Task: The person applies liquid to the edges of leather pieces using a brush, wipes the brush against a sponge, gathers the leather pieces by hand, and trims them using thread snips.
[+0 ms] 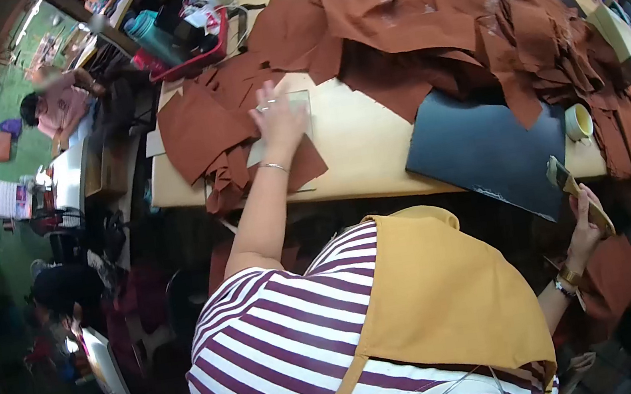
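My left hand point(278, 121) reaches forward, fingers stretched out, over a pale, see-through flat sheet point(298, 111) that lies on brown fabric pieces point(209, 127). It appears to rest on the sheet. Off the table's front edge at the right, my right hand point(583, 228) is closed around a long flat tool point(591, 208) with a yellowish body and a dark end; its exact kind is unclear. Close to that tool, a dark board point(486, 145) juts past the table edge.
A large heap of brown fabric point(418, 9) covers the back and right of the table point(363, 134). A pale yellow cup point(578, 122) lies tipped at the right. The red tray point(211, 54) at back left holds a teal bottle point(150, 35). Other people sit at the left.
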`<state>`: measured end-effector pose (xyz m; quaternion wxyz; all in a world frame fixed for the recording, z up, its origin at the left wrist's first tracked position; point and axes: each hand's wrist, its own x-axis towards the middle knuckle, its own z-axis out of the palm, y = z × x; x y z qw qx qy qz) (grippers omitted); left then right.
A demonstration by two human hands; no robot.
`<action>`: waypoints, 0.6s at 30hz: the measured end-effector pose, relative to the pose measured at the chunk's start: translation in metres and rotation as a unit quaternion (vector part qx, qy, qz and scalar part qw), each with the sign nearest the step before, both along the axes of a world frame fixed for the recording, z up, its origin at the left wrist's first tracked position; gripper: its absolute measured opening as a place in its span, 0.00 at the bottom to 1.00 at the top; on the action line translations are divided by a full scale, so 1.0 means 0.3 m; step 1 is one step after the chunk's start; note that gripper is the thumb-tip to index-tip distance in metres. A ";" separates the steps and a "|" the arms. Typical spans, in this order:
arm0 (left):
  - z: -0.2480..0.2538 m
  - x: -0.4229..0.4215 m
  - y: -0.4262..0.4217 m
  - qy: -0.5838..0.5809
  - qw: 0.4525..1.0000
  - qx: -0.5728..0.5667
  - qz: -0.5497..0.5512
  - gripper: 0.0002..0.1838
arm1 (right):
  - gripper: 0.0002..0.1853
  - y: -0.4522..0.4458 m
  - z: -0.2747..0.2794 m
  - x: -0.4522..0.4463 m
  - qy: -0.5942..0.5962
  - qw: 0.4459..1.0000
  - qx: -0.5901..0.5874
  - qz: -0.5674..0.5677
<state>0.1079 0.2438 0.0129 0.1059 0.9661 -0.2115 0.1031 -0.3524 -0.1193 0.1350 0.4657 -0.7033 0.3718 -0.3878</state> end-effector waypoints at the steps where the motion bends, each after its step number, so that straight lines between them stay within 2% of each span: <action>1: 0.028 0.005 0.052 0.009 0.999 0.018 0.039 0.37 | 0.12 -0.006 0.001 0.035 0.013 1.000 -0.008 0.014; 3: 0.121 0.011 0.174 0.028 0.992 0.046 0.110 0.38 | 0.12 -0.004 0.002 0.058 0.020 0.998 -0.038 0.042; 6: 0.140 0.027 0.270 0.027 0.970 0.108 0.215 0.34 | 0.12 -0.044 -0.048 0.118 0.021 0.995 -0.063 0.070; 8: 0.045 0.111 0.392 0.054 0.981 0.035 0.183 0.30 | 0.12 -0.056 -0.061 0.136 0.019 0.994 -0.070 0.083; 11: 0.085 0.128 0.423 0.085 0.976 -0.069 0.187 0.26 | 0.12 -0.028 -0.044 0.137 0.015 0.993 -0.073 0.092; 15: 0.174 0.139 0.322 0.066 0.949 -0.194 0.238 0.29 | 0.12 -0.043 -0.077 0.146 0.030 0.993 -0.090 0.072; 16: 0.192 0.145 0.290 0.065 0.948 -0.205 0.234 0.31 | 0.13 -0.048 -0.080 0.139 0.041 0.992 -0.098 0.060; 18: 0.229 0.174 0.264 0.081 0.939 -0.275 0.191 0.31 | 0.13 -0.013 -0.038 0.112 0.033 0.997 -0.044 0.049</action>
